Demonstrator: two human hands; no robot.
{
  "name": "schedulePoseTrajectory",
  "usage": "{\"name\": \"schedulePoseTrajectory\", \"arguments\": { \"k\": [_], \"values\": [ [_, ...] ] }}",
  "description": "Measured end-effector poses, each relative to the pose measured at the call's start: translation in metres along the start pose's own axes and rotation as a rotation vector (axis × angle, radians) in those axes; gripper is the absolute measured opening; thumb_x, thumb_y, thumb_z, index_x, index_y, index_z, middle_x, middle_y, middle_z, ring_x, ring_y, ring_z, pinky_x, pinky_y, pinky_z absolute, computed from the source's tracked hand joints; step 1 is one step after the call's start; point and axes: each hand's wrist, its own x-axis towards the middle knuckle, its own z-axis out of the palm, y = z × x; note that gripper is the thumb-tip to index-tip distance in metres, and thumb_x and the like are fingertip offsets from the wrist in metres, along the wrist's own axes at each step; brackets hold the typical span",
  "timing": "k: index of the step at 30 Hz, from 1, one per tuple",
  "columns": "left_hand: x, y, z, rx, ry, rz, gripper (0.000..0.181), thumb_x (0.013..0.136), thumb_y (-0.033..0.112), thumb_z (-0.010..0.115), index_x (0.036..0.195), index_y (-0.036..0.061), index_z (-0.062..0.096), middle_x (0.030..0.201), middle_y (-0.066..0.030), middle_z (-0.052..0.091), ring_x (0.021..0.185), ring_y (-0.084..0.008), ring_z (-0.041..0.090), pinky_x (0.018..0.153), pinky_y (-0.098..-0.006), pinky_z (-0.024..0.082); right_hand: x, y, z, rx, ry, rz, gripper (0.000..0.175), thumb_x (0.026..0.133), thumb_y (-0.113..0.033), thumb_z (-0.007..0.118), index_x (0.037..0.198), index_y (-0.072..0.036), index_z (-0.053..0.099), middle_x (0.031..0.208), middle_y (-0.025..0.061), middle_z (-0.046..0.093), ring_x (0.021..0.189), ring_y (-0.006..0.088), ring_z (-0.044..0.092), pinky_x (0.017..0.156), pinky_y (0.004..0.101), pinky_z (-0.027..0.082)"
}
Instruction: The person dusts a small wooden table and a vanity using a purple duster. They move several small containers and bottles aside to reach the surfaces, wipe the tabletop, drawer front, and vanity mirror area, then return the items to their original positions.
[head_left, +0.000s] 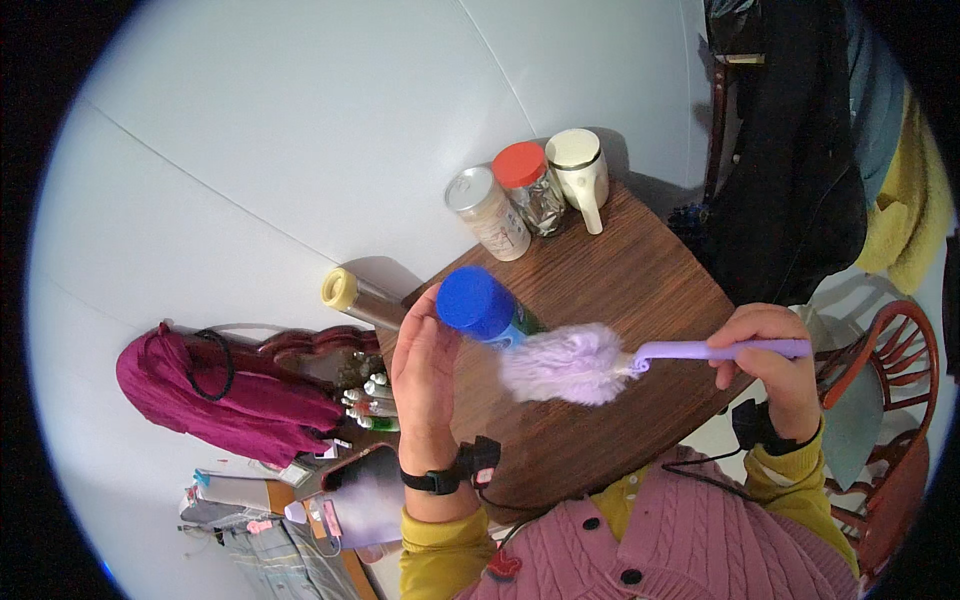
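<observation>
My right hand (765, 352) grips the light purple handle of a fluffy duster (566, 364). Its pale lilac head lies across the lower body of a canister with a blue lid (476, 304), hiding part of it. At the canister's left side, my left hand (427, 367) is curved against it, the fingers partly hidden behind the lid. The canister's base is out of sight behind the duster, so whether it rests on the brown wooden table (622, 277) cannot be told.
Along the wall stand a pale can (491, 217), a red-lidded jar (536, 195) and a cream mug (581, 169). A yellow-capped bottle (360, 296) is at the table's left corner. Small bottles (375, 401) and magenta cloth (232, 397) lie left; a wooden chair (907, 375) is right.
</observation>
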Motion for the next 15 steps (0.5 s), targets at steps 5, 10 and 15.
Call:
{"name": "schedulePoseTrajectory", "arguments": {
  "k": [5,10,15],
  "values": [
    [-0.002,-0.001,0.009,0.38,-0.007,0.189,0.064,0.099,0.032,0.063,0.147,-0.0027,0.041,0.142,-0.0131,0.052,0.128,-0.023,0.053,0.106,-0.0369,0.043,0.001,0.011,0.0,0.068,0.052,-0.004,0.028,0.086,-0.018,0.06,0.092,0.007,0.069,0.08,0.0139,0.063,0.057,0.0169,0.061,0.05,0.0258,0.054],
    [0.005,-0.003,0.02,0.739,0.056,0.337,0.07,0.083,0.026,0.083,0.141,0.0023,0.05,0.126,-0.0112,0.052,0.113,-0.0219,0.056,0.093,-0.0354,0.05,-0.001,0.023,-0.013,0.326,0.227,-0.191,0.035,0.092,-0.025,0.06,0.102,0.008,0.064,0.083,0.018,0.063,0.059,0.0204,0.062,0.05,0.0282,0.054],
    [0.009,-0.003,0.023,0.746,0.133,0.286,0.063,0.084,0.026,0.083,0.136,0.0046,0.055,0.12,-0.008,0.05,0.109,-0.0199,0.056,0.088,-0.0338,0.052,-0.005,0.044,-0.008,0.361,0.309,-0.266,0.034,0.095,-0.025,0.056,0.106,0.007,0.062,0.084,0.0174,0.062,0.057,0.0192,0.06,0.049,0.0283,0.052]
  ]
}}
